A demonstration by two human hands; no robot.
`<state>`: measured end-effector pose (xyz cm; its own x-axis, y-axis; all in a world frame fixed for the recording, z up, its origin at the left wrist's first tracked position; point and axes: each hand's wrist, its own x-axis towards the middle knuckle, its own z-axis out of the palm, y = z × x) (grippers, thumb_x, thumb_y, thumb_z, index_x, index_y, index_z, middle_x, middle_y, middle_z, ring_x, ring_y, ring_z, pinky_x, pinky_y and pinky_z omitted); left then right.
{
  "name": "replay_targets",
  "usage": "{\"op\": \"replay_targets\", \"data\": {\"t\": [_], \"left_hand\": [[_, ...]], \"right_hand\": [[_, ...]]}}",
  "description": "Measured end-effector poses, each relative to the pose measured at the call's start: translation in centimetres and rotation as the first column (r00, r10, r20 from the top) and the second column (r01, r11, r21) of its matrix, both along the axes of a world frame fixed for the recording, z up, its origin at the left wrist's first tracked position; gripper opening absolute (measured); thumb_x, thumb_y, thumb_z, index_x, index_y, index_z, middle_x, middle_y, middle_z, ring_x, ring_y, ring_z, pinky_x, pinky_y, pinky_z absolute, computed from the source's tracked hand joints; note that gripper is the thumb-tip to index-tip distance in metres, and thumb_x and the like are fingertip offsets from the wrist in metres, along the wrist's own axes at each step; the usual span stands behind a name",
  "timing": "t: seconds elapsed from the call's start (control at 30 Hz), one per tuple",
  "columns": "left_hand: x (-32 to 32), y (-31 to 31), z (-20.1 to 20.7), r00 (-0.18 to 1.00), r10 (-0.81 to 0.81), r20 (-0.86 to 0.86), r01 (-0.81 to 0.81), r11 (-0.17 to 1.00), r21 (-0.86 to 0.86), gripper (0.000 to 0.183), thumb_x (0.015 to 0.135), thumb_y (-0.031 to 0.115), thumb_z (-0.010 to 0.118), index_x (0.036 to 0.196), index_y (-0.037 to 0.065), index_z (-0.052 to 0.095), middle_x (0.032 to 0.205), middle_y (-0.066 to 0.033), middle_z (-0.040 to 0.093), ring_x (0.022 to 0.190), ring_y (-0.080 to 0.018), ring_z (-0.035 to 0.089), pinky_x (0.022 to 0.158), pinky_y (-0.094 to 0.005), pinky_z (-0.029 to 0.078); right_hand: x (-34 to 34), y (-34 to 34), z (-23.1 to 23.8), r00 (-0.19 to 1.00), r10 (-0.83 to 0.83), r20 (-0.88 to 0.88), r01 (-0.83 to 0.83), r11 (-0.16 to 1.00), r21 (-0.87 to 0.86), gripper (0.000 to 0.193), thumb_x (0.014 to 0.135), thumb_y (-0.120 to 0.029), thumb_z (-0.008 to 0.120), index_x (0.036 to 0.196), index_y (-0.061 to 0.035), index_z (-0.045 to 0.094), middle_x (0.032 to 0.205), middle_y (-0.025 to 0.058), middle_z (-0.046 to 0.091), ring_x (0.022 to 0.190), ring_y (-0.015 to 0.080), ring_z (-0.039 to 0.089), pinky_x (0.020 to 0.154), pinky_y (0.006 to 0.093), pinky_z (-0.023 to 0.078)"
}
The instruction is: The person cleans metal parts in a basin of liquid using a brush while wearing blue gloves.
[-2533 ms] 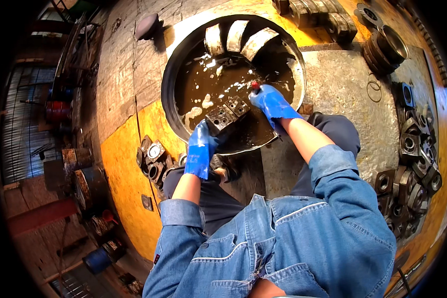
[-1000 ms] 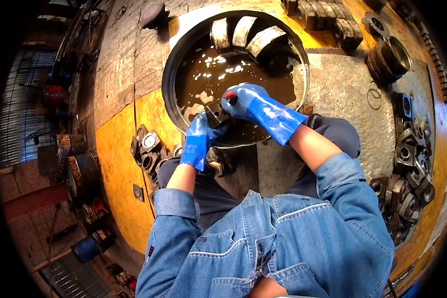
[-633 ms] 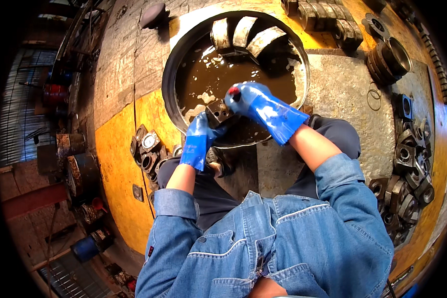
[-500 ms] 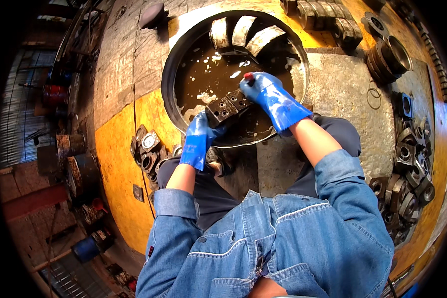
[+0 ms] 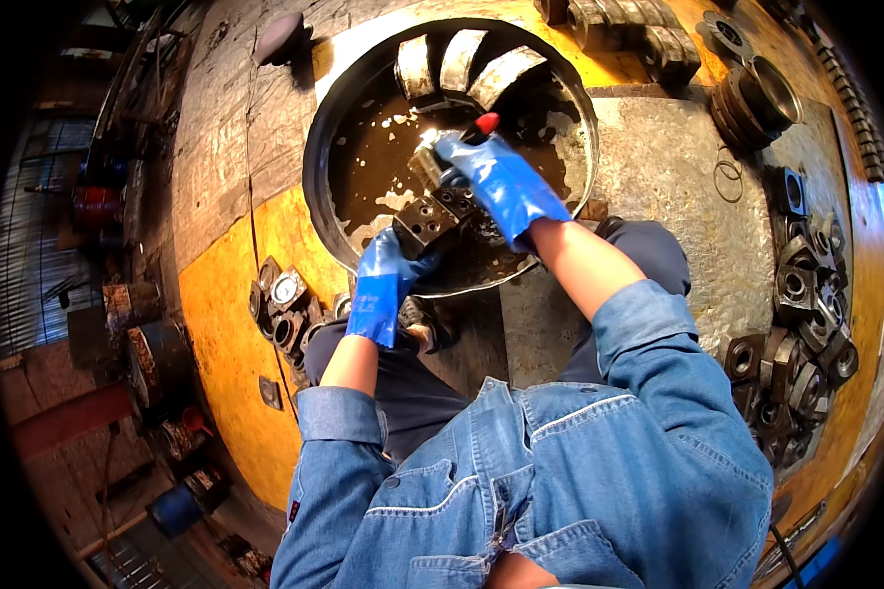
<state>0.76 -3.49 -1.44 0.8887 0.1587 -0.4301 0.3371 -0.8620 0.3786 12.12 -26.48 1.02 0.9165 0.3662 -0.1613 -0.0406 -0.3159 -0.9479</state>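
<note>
Both my hands wear blue rubber gloves over a round dark basin [image 5: 316, 196] holding murky brown liquid. My left hand [image 5: 385, 263] is closed on the near-left end of a dark metal block [image 5: 425, 222] with several round holes, held tilted above the liquid. In my right hand [image 5: 491, 177] is a brush [image 5: 426, 167] with a red-tipped handle; its pale head is just above the block's far end, and I cannot tell whether they touch. Several curved metal pieces [image 5: 459, 64] stand at the basin's far side, partly in the liquid.
Dark metal parts [image 5: 287, 306] lie in a heap left of the basin, with a larger pile [image 5: 801, 344] on the right. Far right stand a ringed metal cylinder [image 5: 756, 103] and a row of curved blocks [image 5: 624, 29]. Two thin rings [image 5: 728, 181] lie on the floor sheet.
My right hand has swung the brush left and up off the block's right side, so its head and red tip now show. The left hand keeps its hold on the block.
</note>
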Motion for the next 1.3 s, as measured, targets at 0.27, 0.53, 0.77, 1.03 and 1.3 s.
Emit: {"op": "replay_targets", "data": {"t": [0.27,0.53,0.77,1.03,1.3], "left_hand": [[-0.4,0.9,-0.8,0.993,-0.042,0.113,0.047,0.998,-0.046,0.074,0.075,0.047,0.092,0.126,0.0,0.069,0.118,-0.0218,0.077,0.112,-0.0373,0.074,0.097,-0.0445,0.058],[0.0,0.5,-0.4,0.996,-0.035,0.078,0.045,0.991,-0.128,0.074,0.076,0.044,0.092,0.131,0.001,0.068,0.121,-0.0201,0.077,0.114,-0.0345,0.074,0.098,-0.0424,0.058],[0.1,0.5,-0.7,1.0,-0.018,-0.009,0.018,1.0,-0.024,0.074,0.078,0.043,0.093,0.135,0.004,0.067,0.126,-0.0165,0.077,0.116,-0.0308,0.073,0.099,-0.04,0.058],[0.3,-0.7,0.7,0.999,-0.021,0.04,0.022,1.0,-0.008,0.079,0.076,0.039,0.093,0.139,0.004,0.062,0.128,-0.0201,0.075,0.12,-0.0366,0.071,0.101,-0.0437,0.057],[-0.1,1.6,-2.6,1.0,0.017,-0.012,-0.017,1.0,-0.022,0.074,0.078,0.044,0.093,0.132,0.001,0.065,0.116,-0.0154,0.078,0.108,-0.0287,0.074,0.093,-0.0396,0.058]], "right_hand": [[-0.5,2.0,1.2,0.953,0.066,-0.297,-0.079,0.996,-0.034,0.041,0.092,-0.039,0.063,0.1,0.0006,0.073,0.089,0.0204,0.074,0.085,0.0324,0.073,0.079,0.0425,0.055],[-2.7,1.9,-0.1,0.972,0.016,-0.232,-0.081,0.959,-0.272,0.044,0.092,-0.047,0.066,0.095,-0.0049,0.076,0.09,0.0187,0.076,0.086,0.0318,0.074,0.083,0.0413,0.057],[-2.1,-0.5,0.9,0.974,0.17,-0.15,-0.222,0.855,-0.47,0.042,0.093,-0.047,0.063,0.1,-0.0076,0.078,0.1,0.0191,0.078,0.096,0.0368,0.075,0.088,0.0435,0.058],[2.9,-3.7,-7.5,0.97,-0.131,-0.204,0.007,0.857,-0.516,0.041,0.093,-0.038,0.067,0.111,-0.0021,0.076,0.095,0.0201,0.078,0.09,0.0338,0.076,0.084,0.0415,0.059],[-0.6,-2.2,3.8,0.951,-0.077,-0.3,0.153,0.959,0.24,0.024,0.102,-0.021,0.057,0.09,-0.0035,0.068,0.088,0.0162,0.068,0.077,0.0266,0.063,0.075,0.0368,0.051]]}}
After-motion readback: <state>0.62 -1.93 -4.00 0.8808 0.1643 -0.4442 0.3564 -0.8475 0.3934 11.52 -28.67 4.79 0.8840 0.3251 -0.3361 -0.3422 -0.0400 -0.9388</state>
